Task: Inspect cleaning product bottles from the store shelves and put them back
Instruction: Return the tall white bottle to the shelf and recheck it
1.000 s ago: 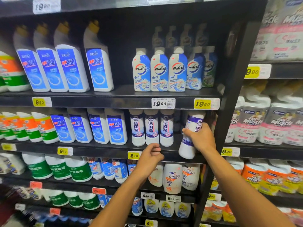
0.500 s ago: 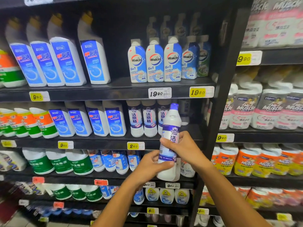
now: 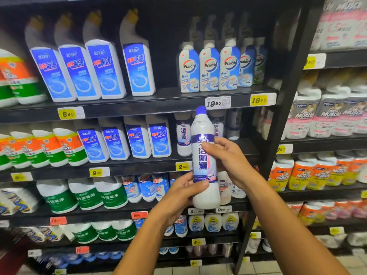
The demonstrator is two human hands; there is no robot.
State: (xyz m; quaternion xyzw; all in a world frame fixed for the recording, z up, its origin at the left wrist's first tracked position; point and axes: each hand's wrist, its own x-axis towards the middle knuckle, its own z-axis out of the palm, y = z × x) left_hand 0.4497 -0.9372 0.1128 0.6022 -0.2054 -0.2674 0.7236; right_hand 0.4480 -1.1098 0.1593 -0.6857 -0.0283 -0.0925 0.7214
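White plastic with a purple label and a blue cap — the bottle (image 3: 204, 155) is standing upright in mid-air in front of the black shelving (image 3: 282, 124), clear of every shelf board. Both hands are closing on it. The right hand (image 3: 228, 157) is wrapping the label's right side, fingers curling around the front over the printed characters. The left hand (image 3: 184, 193) is cupping the lower body from the left, its thumb pressing across the front just under the label's bottom edge. The bottle's printed face is turning toward the camera, and its cap is sitting level with the white 19.90 price tag (image 3: 218, 102) on the shelf edge behind.

Behind the bottle, matching purple-labelled bottles (image 3: 183, 135) are lining the second shelf, beside a row of blue-labelled angled-neck bottles (image 3: 137, 139). One level up, Walch bottles (image 3: 209, 66) are standing in a tight group — the ones at the right end are blurring into shadow. A yellow 2.90 tag (image 3: 182, 166) is showing just left of the held bottle.
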